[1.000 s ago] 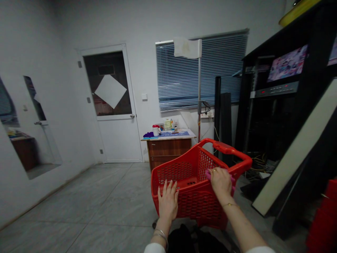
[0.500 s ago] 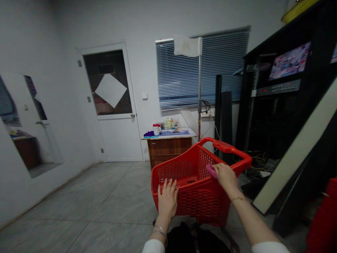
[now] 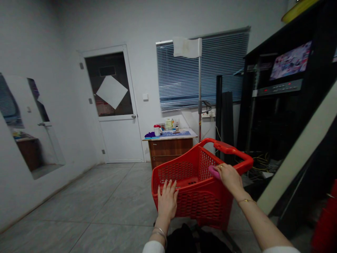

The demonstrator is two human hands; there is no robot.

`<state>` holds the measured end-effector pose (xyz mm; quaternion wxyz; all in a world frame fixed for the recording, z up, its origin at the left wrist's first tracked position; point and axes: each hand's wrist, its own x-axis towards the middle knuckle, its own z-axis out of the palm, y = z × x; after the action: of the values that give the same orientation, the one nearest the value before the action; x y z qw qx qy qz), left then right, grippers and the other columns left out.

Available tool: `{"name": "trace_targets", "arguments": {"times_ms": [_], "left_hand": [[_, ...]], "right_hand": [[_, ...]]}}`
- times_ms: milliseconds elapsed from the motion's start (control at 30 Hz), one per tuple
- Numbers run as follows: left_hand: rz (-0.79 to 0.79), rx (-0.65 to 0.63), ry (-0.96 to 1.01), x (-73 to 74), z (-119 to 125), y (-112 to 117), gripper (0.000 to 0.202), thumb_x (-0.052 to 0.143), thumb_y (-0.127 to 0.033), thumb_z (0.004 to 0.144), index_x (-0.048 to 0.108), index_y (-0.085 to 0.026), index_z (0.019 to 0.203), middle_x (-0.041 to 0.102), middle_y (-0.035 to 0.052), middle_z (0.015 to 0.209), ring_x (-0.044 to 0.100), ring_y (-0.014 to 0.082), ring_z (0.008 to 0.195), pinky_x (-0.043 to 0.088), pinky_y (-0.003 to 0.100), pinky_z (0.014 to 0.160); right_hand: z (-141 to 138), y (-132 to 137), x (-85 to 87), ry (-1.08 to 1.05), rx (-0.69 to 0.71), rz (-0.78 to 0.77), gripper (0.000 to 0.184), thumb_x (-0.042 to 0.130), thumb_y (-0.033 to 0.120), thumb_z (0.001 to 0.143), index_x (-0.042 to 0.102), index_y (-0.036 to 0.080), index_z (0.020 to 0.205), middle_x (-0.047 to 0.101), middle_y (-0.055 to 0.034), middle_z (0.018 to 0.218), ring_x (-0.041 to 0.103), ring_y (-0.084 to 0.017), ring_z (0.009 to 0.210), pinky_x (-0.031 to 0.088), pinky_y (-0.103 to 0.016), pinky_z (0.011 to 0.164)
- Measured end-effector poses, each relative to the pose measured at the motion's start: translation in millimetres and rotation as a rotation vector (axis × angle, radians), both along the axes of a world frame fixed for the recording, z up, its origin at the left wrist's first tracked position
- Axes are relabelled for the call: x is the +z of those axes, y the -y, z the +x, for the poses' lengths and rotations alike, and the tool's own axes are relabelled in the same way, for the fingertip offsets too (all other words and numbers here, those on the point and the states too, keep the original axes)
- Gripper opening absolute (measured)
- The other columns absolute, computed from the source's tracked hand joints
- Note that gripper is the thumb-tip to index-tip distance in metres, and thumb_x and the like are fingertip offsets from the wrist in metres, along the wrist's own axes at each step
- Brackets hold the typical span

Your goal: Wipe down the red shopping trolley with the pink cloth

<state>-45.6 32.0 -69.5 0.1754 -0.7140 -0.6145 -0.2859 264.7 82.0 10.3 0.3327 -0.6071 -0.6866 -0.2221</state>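
Note:
A red plastic shopping cart (image 3: 202, 202) with lattice sides stands right in front of me, its handle toward the far right. My left hand (image 3: 167, 200) lies on the near rim at the cart's left end, fingers stretched out and apart. On the same rim, farther right near the handle, my right hand (image 3: 230, 178) is closed on a pink cloth (image 3: 215, 172). The cloth rests against the rim's top, partly covered by my fingers. Inside, the basket shows its bare red bottom.
Behind the cart stands a wooden cabinet (image 3: 170, 147) with bottles and a purple cloth on top. A white door (image 3: 121, 140) is at the back left, a mirror (image 3: 43, 140) on the left wall. Black shelving with a screen (image 3: 291, 60) and a leaning pale board (image 3: 297, 154) line the right.
My right hand has slid slightly right along the rim with the pink cloth. My left hand stays on the rim. The view has shifted a little.

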Motion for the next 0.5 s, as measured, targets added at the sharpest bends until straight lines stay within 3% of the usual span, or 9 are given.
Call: {"name": "trace_targets", "arguments": {"times_ms": [67, 233, 300, 367, 500], "left_hand": [[-0.007, 0.001, 0.005, -1.3, 3.1, -0.8, 0.042, 0.042, -0.036, 0.099, 0.047, -0.038, 0.141, 0.054, -0.0006, 0.145, 0.038, 0.0222, 0.141, 0.027, 0.05, 0.117], [-0.029, -0.013, 0.02, 0.7, 4.8, 1.8, 0.043, 0.041, -0.036, 0.099, 0.045, -0.038, 0.142, 0.053, 0.0002, 0.146, 0.036, 0.0231, 0.142, 0.028, 0.051, 0.116], [-0.029, -0.021, 0.001, 2.1, 0.9, 2.7, 0.043, 0.039, -0.036, 0.1, 0.045, -0.038, 0.142, 0.053, 0.0002, 0.146, 0.039, 0.0223, 0.14, 0.03, 0.05, 0.115], [-0.024, -0.02, -0.013, 3.1, -3.6, 2.7, 0.042, 0.039, -0.036, 0.1, 0.046, -0.038, 0.141, 0.054, -0.0003, 0.145, 0.042, 0.0214, 0.138, 0.031, 0.049, 0.114], [-0.029, -0.021, 0.02, 4.1, -4.9, 1.7, 0.04, 0.039, -0.037, 0.1, 0.05, -0.038, 0.139, 0.055, -0.0003, 0.144, 0.042, 0.0214, 0.138, 0.03, 0.049, 0.115]], "right_hand": [[-8.2, 1.6, -5.7, -0.028, -0.033, 0.032, 0.029, 0.048, 0.026, 0.096, 0.074, 0.02, 0.087, 0.069, -0.0057, 0.086, 0.056, -0.017, 0.081, 0.037, -0.029, 0.078], [-125.1, 19.0, -46.6, 0.007, 0.179, -0.014, 0.021, 0.055, 0.024, 0.093, 0.073, 0.022, 0.083, 0.067, -0.0036, 0.083, 0.057, -0.018, 0.082, 0.038, -0.03, 0.079], [-143.5, 21.5, -50.8, 0.016, 0.247, -0.02, 0.017, 0.057, 0.025, 0.093, 0.073, 0.024, 0.087, 0.068, -0.0024, 0.086, 0.058, -0.016, 0.083, 0.039, -0.028, 0.078], [-122.8, 18.3, -42.6, 0.068, 0.275, -0.036, 0.018, 0.057, 0.025, 0.093, 0.074, 0.025, 0.088, 0.068, -0.0021, 0.085, 0.058, -0.015, 0.08, 0.038, -0.027, 0.077], [-23.8, 4.5, -10.2, 0.104, 0.137, -0.05, 0.024, 0.053, 0.026, 0.094, 0.073, 0.022, 0.082, 0.067, -0.0036, 0.082, 0.057, -0.016, 0.078, 0.038, -0.028, 0.076]]}}
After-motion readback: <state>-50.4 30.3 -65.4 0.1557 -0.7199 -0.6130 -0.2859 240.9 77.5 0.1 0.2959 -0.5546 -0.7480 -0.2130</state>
